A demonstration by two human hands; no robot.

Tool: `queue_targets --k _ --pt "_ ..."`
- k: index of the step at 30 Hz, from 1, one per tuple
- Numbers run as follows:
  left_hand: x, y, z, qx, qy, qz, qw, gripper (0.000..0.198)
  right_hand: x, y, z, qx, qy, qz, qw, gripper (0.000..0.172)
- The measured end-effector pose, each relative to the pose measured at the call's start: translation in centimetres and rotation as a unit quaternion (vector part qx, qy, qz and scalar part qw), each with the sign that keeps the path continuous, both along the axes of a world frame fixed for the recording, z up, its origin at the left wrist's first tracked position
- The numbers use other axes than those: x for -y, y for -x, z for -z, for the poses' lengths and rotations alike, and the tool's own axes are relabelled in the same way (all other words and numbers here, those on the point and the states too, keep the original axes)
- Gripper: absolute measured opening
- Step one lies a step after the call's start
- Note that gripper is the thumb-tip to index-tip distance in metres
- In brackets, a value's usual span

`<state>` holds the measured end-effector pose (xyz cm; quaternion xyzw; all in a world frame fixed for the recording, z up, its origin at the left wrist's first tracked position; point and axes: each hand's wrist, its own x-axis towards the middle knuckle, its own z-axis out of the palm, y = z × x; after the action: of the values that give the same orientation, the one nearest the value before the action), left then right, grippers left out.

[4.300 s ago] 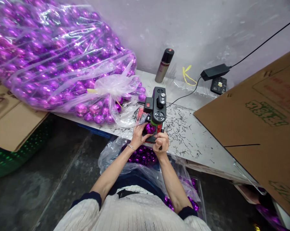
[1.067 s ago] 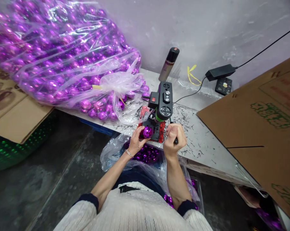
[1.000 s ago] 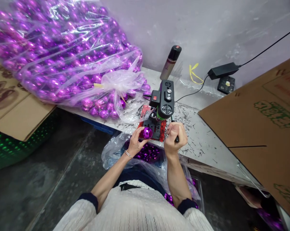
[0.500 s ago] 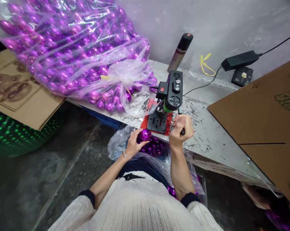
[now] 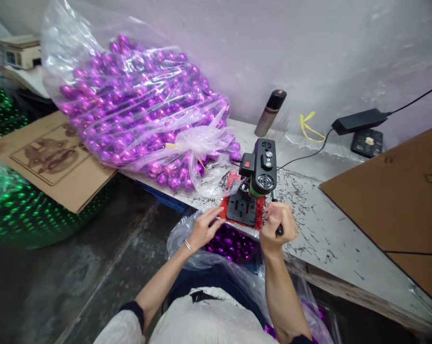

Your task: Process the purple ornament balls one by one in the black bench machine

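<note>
A small black bench drill press (image 5: 265,165) stands on the worktable, its slotted base plate (image 5: 241,208) lying over a red mat (image 5: 259,213). My right hand (image 5: 278,228) is wrapped around the press's black lever handle (image 5: 280,231). My left hand (image 5: 203,230) hovers by the left front corner of the base plate, fingers stretched and apart, with nothing visible in it. Below both hands, shiny purple balls (image 5: 230,243) fill an open clear plastic bag (image 5: 180,234) at the table's front edge.
A big tied bag of purple balls (image 5: 140,105) covers the table's left side. Behind the press are a spray can (image 5: 270,112), a yellow tie (image 5: 310,128) and a power adapter (image 5: 361,122). Cardboard (image 5: 398,191) rises at right; black shavings litter the tabletop (image 5: 309,224).
The purple ball that was between my left fingers is no longer there. My left hand has moved toward the plate. The view has tilted up; my right hand keeps its hold on the lever.
</note>
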<state>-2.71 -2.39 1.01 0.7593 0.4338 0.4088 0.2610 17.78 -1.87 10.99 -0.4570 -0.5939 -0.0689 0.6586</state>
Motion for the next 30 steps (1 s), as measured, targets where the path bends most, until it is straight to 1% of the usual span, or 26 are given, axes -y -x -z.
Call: queue_targets --k 2,3,4,6,8,10,11,13,16,19,20,22,23,24,25,26,27,28,30 --pt "-4.4 0.0 -1.6 -0.010 -0.061 -0.056 0.997 0.034 0.1 0.0 0.1 0.007 0.000 0.003 1.000 0.030" --pt "-7.0 -0.1 -2.4 -0.039 -0.072 -0.075 0.994 0.034 0.1 -0.1 0.2 0.011 0.001 0.002 1.000 0.030" --pt "-9.6 -0.2 -3.3 -0.078 -0.067 -0.093 0.990 0.034 0.1 -0.1 0.2 0.015 0.001 0.000 1.000 0.030" --pt "-14.5 -0.7 -4.9 -0.180 -0.011 -0.124 0.976 0.038 0.2 -0.1 0.3 0.020 0.002 -0.004 1.000 0.029" --pt "-18.5 -1.4 -6.2 -0.284 0.057 -0.151 0.945 0.043 0.2 -0.1 0.3 0.022 0.004 -0.005 1.000 0.028" --pt "-21.4 -2.3 -7.0 -0.337 0.102 -0.164 0.921 0.046 0.3 -0.1 0.3 0.024 0.007 -0.005 1.000 0.027" --pt "-22.4 -2.8 -7.2 -0.346 0.115 -0.163 0.917 0.046 0.3 -0.1 0.3 0.024 0.009 -0.006 1.000 0.027" --pt "-23.9 -3.5 -7.3 -0.344 0.126 -0.151 0.918 0.045 0.4 0.0 0.2 0.026 0.012 -0.007 1.000 0.027" --pt "-25.2 -4.1 -7.0 -0.333 0.134 -0.133 0.924 0.041 0.5 0.0 0.1 0.030 0.015 -0.007 0.999 0.026" --pt "-25.7 -4.1 -6.7 -0.307 0.143 -0.130 0.932 0.031 0.5 0.1 -0.1 0.034 0.016 -0.008 0.999 0.026" --pt "-25.6 -3.9 -6.6 -0.298 0.146 -0.131 0.934 0.030 0.5 0.1 -0.1 0.035 0.015 -0.009 0.999 0.026" --pt "-25.1 -3.6 -6.5 -0.283 0.149 -0.135 0.938 0.034 0.4 0.1 -0.3 0.036 0.011 -0.009 0.999 0.027" --pt "-24.5 -3.3 -6.5 -0.253 0.151 -0.134 0.946 0.037 0.4 0.1 -0.3 0.037 0.010 -0.010 0.999 0.027" --pt "-23.8 -3.0 -6.4 -0.197 0.160 -0.128 0.959 0.040 0.4 0.1 -0.4 0.038 0.010 -0.011 0.999 0.028" --pt "-22.8 -2.7 -6.3 -0.115 0.179 -0.114 0.970 0.043 0.4 0.1 -0.4 0.040 0.009 -0.011 0.999 0.028" --pt "-21.7 -2.4 -6.2 -0.012 0.209 -0.093 0.973 0.045 0.4 0.1 -0.4 0.041 0.010 -0.011 0.999 0.028" --pt "-20.4 -2.0 -6.1 0.099 0.248 -0.066 0.961 0.047 0.4 0.1 -0.4 0.042 0.010 -0.011 0.999 0.028" --pt "-19.0 -1.7 -5.9 0.202 0.290 -0.037 0.935 0.046 0.4 0.1 -0.3 0.042 0.011 -0.010 0.999 0.028" --pt "-16.1 -1.2 -5.6 0.349 0.360 0.002 0.865 0.043 0.3 0.0 -0.2 0.042 0.013 -0.006 0.999 0.028"
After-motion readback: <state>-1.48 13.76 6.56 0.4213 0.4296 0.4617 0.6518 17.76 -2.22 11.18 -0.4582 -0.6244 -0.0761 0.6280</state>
